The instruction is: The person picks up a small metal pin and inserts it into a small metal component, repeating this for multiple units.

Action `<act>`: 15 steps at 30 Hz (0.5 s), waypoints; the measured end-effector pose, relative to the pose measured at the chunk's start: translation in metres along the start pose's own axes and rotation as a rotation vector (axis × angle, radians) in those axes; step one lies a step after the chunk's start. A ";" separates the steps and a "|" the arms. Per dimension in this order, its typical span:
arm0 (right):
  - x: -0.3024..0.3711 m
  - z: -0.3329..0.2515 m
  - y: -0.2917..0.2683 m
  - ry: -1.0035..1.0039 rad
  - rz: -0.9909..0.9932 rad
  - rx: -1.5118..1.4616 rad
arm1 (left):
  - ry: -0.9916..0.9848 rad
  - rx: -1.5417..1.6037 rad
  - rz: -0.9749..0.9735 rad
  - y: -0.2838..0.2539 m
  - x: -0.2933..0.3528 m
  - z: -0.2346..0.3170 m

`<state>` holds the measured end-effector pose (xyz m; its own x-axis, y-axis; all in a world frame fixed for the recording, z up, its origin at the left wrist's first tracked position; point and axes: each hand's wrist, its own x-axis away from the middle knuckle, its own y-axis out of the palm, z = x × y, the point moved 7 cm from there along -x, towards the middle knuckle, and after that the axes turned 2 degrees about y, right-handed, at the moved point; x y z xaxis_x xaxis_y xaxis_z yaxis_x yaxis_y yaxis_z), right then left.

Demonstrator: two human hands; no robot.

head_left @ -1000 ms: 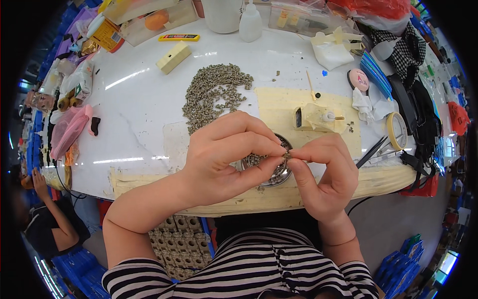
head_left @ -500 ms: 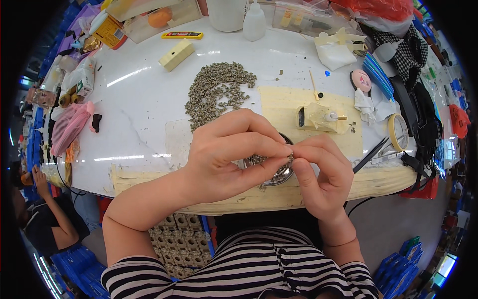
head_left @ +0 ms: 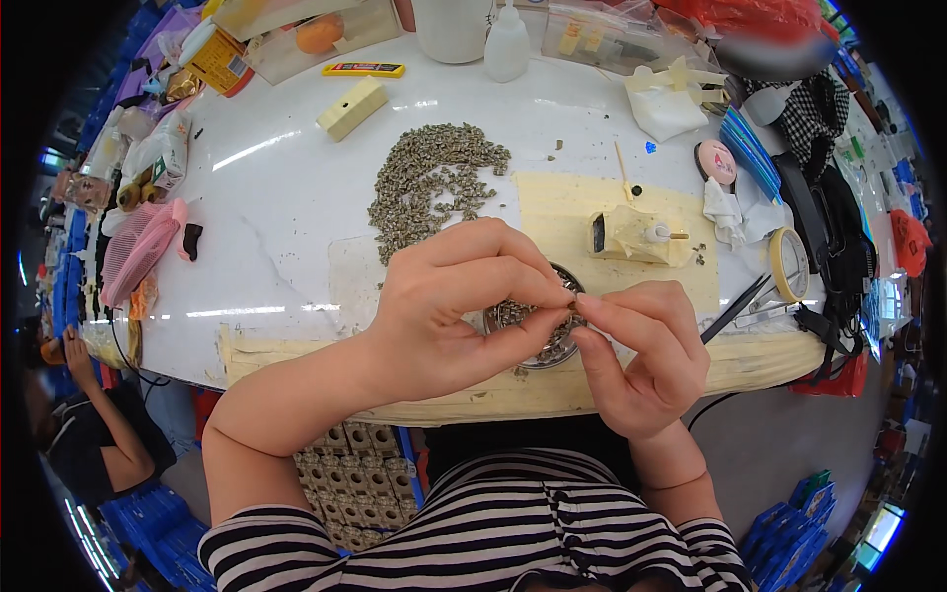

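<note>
My left hand (head_left: pixel 464 306) is closed in a pinch, with a tiny metal part (head_left: pixel 572 307) at the tips of its thumb and forefinger. From the other side my right hand (head_left: pixel 646 350) meets it, fingers curled and forefinger tip at the part. My fingers cover most of the part, so its shape is unclear. Beneath the hands stands a round metal dish (head_left: pixel 508 316) holding many small metal pieces, partly hidden by my left hand. Beyond it, a large curved heap of similar metal pieces (head_left: pixel 424 178) lies on the white table (head_left: pixel 276 227).
Right of the dish, a tape-wrapped block (head_left: pixel 636 237) with a short peg sits on masking-taped surface. Tweezers (head_left: pixel 735 308) and a tape roll (head_left: pixel 788 263) lie farther right. A cream block (head_left: pixel 352 109), yellow cutter (head_left: pixel 363 70) and white squeeze bottle (head_left: pixel 507 47) stand toward the back.
My right hand has shifted slightly right and down, its thumb now farther from the forefinger. My left hand stays nearly still. A dark blurred shape has appeared at the back right.
</note>
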<state>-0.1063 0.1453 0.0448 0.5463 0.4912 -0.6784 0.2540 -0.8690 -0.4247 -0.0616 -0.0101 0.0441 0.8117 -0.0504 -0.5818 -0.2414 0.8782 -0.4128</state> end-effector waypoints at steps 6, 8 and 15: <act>0.004 0.013 0.002 0.163 -0.049 -0.131 | 0.048 0.003 -0.007 0.000 -0.001 0.005; 0.006 0.019 0.007 0.236 -0.102 -0.227 | 0.085 -0.010 -0.025 0.001 -0.001 0.009; 0.008 0.024 0.005 0.265 -0.095 -0.270 | 0.083 -0.038 -0.043 0.005 0.001 0.009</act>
<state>-0.1194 0.1458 0.0230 0.6882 0.5687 -0.4505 0.4954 -0.8220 -0.2809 -0.0575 -0.0014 0.0477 0.7754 -0.1280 -0.6184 -0.2284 0.8561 -0.4636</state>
